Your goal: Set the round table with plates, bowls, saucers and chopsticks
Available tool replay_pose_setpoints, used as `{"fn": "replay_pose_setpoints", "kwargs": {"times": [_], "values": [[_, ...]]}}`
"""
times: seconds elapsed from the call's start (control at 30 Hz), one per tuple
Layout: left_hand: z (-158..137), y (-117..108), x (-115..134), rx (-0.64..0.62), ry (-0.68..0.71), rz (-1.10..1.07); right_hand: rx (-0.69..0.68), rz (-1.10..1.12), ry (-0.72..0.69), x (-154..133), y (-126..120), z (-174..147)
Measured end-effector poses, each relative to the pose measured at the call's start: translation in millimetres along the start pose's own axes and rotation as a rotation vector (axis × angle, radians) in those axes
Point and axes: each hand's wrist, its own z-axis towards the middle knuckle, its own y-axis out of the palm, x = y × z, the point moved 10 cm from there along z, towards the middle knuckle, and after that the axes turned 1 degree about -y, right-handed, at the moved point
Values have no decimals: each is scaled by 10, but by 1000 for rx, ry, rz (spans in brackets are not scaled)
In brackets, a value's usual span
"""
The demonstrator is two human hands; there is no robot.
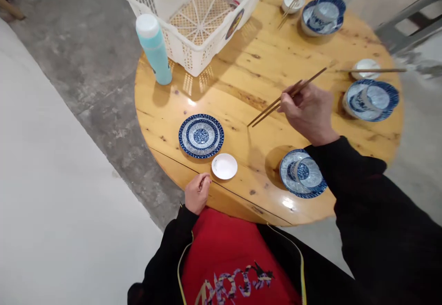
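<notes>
My right hand point(309, 111) grips a pair of wooden chopsticks point(271, 110) above the table, their tips pointing left and down. Below that wrist sits a blue-and-white bowl point(288, 173) with a cup point(307, 172) inside it, partly covered by my sleeve. My left hand point(198, 192) rests at the table's near edge with its fingers curled in; whether anything is in them is hidden. Just beyond it lies a small white dish point(224, 166), close to the fingers. A blue-patterned plate point(201, 136) stands behind that dish.
A white plastic basket point(198, 61) stands on the round wooden table point(224, 107) at the far left, beside a light-blue bottle point(155, 51). Along the right side are two more bowls point(350, 104) point(307, 26) with cups, and small dishes point(366, 65) point(290, 2) bearing chopsticks.
</notes>
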Motion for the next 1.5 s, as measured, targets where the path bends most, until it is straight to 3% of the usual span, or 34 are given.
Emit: {"fn": "replay_pose_setpoints", "kwargs": {"times": [0.17, 0.4, 0.53, 0.77, 0.9, 1.0, 1.2, 1.33, 1.5], "values": [[16, 59, -41, -30, 0, 21, 37, -18, 2, 128, 176, -278], [44, -35, -194, 22, -79, -46, -35, 49, 37, 396, 528, -487], [19, 17, -214, 12, -78, -36, -39, 114, 73, 406, 526, -660], [201, -86, -230, 135, -80, -88, -69, 408, 336, 342, 293, -1200], [255, -119, -209, 104, -90, -92, -190, 737, 605, 380, 506, -1611], [204, -35, -211, 24, -116, -85, -299, 935, 764, 296, 799, -1886], [-72, 494, -127, -354, -52, -66, -472, 1092, 868, -23, 1339, -2198], [-232, 647, -251, -453, -148, -168, -407, 1123, 937, 2, 1481, -2272], [-290, 576, -428, -460, -244, -250, -298, 1191, 961, 88, 1529, -2313]]}}
